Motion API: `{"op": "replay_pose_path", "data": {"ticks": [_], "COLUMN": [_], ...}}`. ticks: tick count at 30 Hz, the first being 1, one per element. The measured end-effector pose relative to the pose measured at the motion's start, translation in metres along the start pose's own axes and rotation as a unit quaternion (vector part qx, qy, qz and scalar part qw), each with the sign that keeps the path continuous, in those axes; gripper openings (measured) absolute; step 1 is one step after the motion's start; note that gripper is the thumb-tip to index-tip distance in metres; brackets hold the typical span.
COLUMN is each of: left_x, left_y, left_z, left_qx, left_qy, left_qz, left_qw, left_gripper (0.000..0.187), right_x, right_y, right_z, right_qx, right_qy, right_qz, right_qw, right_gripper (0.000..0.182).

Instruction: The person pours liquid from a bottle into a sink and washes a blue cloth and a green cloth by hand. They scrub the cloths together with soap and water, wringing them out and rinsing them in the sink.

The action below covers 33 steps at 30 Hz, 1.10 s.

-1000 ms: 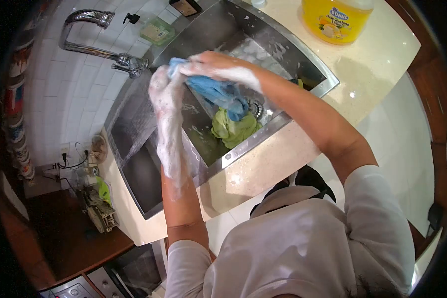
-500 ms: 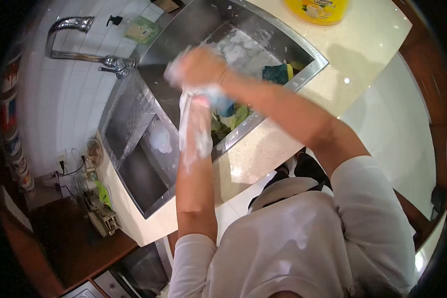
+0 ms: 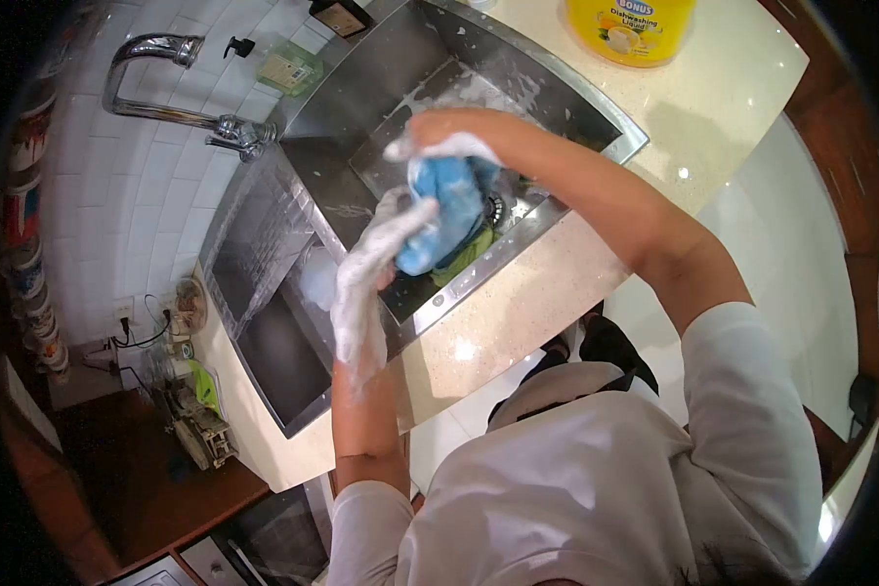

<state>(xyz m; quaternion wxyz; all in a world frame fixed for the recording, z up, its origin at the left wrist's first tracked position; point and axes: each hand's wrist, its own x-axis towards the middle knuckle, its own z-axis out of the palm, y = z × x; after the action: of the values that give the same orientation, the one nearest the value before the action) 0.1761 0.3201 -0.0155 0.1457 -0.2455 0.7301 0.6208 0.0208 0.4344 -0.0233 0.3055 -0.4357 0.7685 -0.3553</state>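
Observation:
A wet blue cloth (image 3: 446, 210) hangs between my hands over the right basin of the steel sink (image 3: 337, 117). My left hand (image 3: 381, 239), covered in white foam, grips the lower left side of the cloth, its fingers partly blurred. Above it, my right hand (image 3: 444, 132) is closed on the cloth's top end, with foam along the fingers and wrist. Green material (image 3: 467, 259) lies in the basin beneath the cloth, beside the drain (image 3: 495, 208). Suds cover part of the basin floor.
A chrome faucet (image 3: 234, 127) stands at the sink's back edge, near a green soap bottle (image 3: 291, 68). A yellow dishwashing liquid container (image 3: 632, 29) sits on the counter (image 3: 527, 283). The left basin (image 3: 283, 361) holds a clear plastic-like sheet (image 3: 264, 244).
My hands have moved apart, the right one to the right. The blue cloth now hangs stretched between them, more visible than before. The green-and-yellow sponge is now hidden behind my right arm.

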Motion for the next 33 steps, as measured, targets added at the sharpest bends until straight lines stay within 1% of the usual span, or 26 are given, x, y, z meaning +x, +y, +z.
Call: {"op": "replay_pose_path", "data": {"ticks": [1,2,3,4,6,7,8,10,11,12,13,14,16,17,18,19,20,22,23,24,25,26,28,30,31,33], "left_x": [-0.004,-0.005,0.005,0.01,0.007,0.004,0.003,-0.019,-0.021,-0.021,-0.01,-0.014,-0.001,0.013,0.01,0.022,0.034,0.054,0.059,0.058,0.064,0.066,0.059,0.048,0.042,0.027], "left_y": [0.012,0.019,0.025,0.027,0.056,0.06,0.066,0.083,0.082,0.079,0.059,0.047,0.022,0.011,0.021,0.014,0.003,-0.004,-0.006,-0.003,0.009,0.017,0.019,0.021,0.023,0.029], "left_z": [0.005,0.005,-0.002,-0.001,-0.011,-0.013,-0.014,-0.018,-0.026,-0.034,-0.047,-0.058,-0.06,-0.055,-0.03,-0.02,-0.015,-0.01,-0.009,-0.006,-0.002,0.0,0.006,0.004,0.004,0.011], "left_qx": [0.053,0.107,0.107,0.097,0.087,0.077,0.067,0.081,0.04,-0.001,-0.14,-0.239,-0.373,-0.43,-0.409,-0.426,-0.448,-0.491,-0.462,-0.374,-0.114,0.113,-0.187,-0.357,-0.401,-0.443], "left_qy": [0.011,0.024,0.038,0.158,0.183,0.212,0.239,0.281,0.307,0.332,0.341,0.307,0.221,0.19,0.203,0.158,0.078,-0.147,-0.174,-0.108,0.027,0.112,0.088,0.036,0.017,0.013], "left_qz": [0.087,0.173,0.156,0.231,0.079,0.152,0.225,0.206,0.205,0.201,0.21,0.157,0.12,0.079,0.022,0.024,0.045,0.044,0.057,0.093,0.139,0.154,0.128,0.12,0.124,0.135], "left_qw": [0.995,0.979,0.981,0.955,0.976,0.962,0.942,0.934,0.929,0.921,0.905,0.908,0.893,0.879,0.889,0.891,0.889,0.858,0.868,0.916,0.983,0.975,0.97,0.926,0.908,0.886], "left_gripper": [0.067,0.062,0.056,0.043,0.031,0.033,0.037,0.043,0.043,0.044,0.046,0.041,0.041,0.041,0.031,0.027,0.024,0.019,0.019,0.02,0.022,0.025,0.021,0.019,0.018,0.02], "right_x": [0.002,0.004,0.014,0.021,0.027,0.03,0.025,0.024,0.008,0.004,0.006,-0.001,-0.003,0.008,0.01,-0.001,0.011,0.008,0.008,0.008,0.012,0.01,0.003,-0.006,-0.02,-0.004], "right_y": [-0.018,-0.034,-0.051,-0.066,-0.081,-0.084,-0.082,-0.073,-0.059,-0.04,-0.016,0.007,0.023,0.012,-0.024,-0.043,-0.066,-0.06,-0.06,-0.062,-0.062,-0.058,-0.049,-0.076,-0.087,-0.071], "right_z": [0.003,0.002,0.0,-0.002,-0.023,-0.031,-0.026,0.001,0.007,0.005,-0.009,-0.017,-0.008,0.013,0.042,0.074,0.11,0.085,0.069,0.056,0.046,0.039,0.029,0.07,0.092,0.077], "right_qx": [-0.056,-0.06,-0.074,-0.087,0.162,0.281,0.371,0.357,0.447,0.261,-0.016,-0.021,0.11,0.053,-0.006,-0.236,-0.199,-0.227,-0.246,-0.261,-0.277,-0.275,-0.24,-0.287,-0.25,-0.277], "right_qy": [-0.022,-0.088,-0.034,0.02,0.127,0.144,0.098,0.104,0.004,0.021,-0.041,-0.061,0.049,0.08,0.113,0.382,0.173,0.203,0.227,0.249,0.27,0.268,0.439,0.331,0.281,0.325], "right_qz": [-0.088,-0.111,-0.151,-0.189,-0.175,-0.104,-0.071,-0.123,-0.147,-0.126,-0.147,-0.204,-0.145,-0.09,-0.03,-0.326,-0.241,-0.211,-0.2,-0.193,-0.192,-0.196,-0.237,-0.277,-0.346,-0.327], "right_qw": [0.994,0.988,0.985,0.978,0.963,0.943,0.921,0.92,0.882,0.957,0.988,0.977,0.982,0.991,0.993,0.832,0.934,0.929,0.921,0.912,0.902,0.902,0.833,0.855,0.859,0.843], "right_gripper": [0.062,0.058,0.057,0.057,0.049,0.045,0.048,0.05,0.047,0.045,0.04,0.031,0.024,0.021,0.018,0.021,0.023,0.023,0.024,0.024,0.025,0.025,0.021,0.019,0.015,0.02]}}
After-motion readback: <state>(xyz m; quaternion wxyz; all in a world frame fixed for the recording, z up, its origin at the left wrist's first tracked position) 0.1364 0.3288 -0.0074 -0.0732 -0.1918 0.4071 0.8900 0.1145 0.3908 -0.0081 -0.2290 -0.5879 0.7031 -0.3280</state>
